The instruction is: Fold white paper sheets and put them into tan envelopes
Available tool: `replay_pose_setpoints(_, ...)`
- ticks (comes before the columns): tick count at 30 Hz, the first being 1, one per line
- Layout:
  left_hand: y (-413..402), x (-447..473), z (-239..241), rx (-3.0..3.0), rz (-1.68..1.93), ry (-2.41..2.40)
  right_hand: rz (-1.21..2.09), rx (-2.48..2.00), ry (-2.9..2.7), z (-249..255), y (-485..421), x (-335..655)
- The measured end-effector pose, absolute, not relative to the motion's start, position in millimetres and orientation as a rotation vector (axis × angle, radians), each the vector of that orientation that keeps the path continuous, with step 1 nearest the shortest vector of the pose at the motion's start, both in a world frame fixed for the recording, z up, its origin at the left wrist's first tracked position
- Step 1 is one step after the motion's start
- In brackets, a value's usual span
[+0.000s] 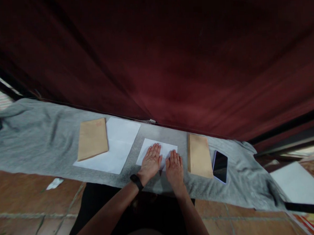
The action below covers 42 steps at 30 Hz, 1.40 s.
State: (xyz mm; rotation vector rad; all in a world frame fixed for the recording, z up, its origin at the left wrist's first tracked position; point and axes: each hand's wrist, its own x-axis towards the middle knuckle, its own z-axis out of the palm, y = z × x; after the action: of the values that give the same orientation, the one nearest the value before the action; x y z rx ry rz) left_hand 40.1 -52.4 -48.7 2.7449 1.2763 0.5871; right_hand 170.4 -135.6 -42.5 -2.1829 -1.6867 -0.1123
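A small white sheet of paper [144,150], which looks folded, lies flat on the grey cloth in front of me. My left hand [150,162] rests palm down on its middle, fingers stretched out. Beside it my right hand [174,168] lies flat over the paper's right part, its fingers straight and close together. Both hands hide much of the sheet. To the left, a larger white sheet [121,144] shows a faint crease and is partly covered by brown envelopes [93,139]. On the right lies another stack of brown envelopes [199,155].
A dark-screened phone [220,166] lies right of the right-hand envelopes. Grey cloth [55,137] covers the narrow surface, backed by a dark red fabric wall [165,78]. A white scrap [54,183] lies on the tiled floor. A white board-like object [299,183] is at far right.
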Motion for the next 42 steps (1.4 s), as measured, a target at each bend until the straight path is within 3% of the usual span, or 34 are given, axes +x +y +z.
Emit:
replay_pose_setpoints(9,-33.0,42.0,-56.2,2.807,0.402,1.215,0.119,-2.024,-1.776,-30.1,-81.4,146.8)
replay_pose_setpoints(23,-26.5,25.7,-48.3,2.751,0.494,1.321,-0.190,-2.120,-1.784,-50.7,-90.8,160.1)
replay_pose_setpoints(42,-31.4,-22.0,-52.2,2.629,0.620,1.582,-0.275,-2.204,-1.579,-55.2,-134.3,181.5)
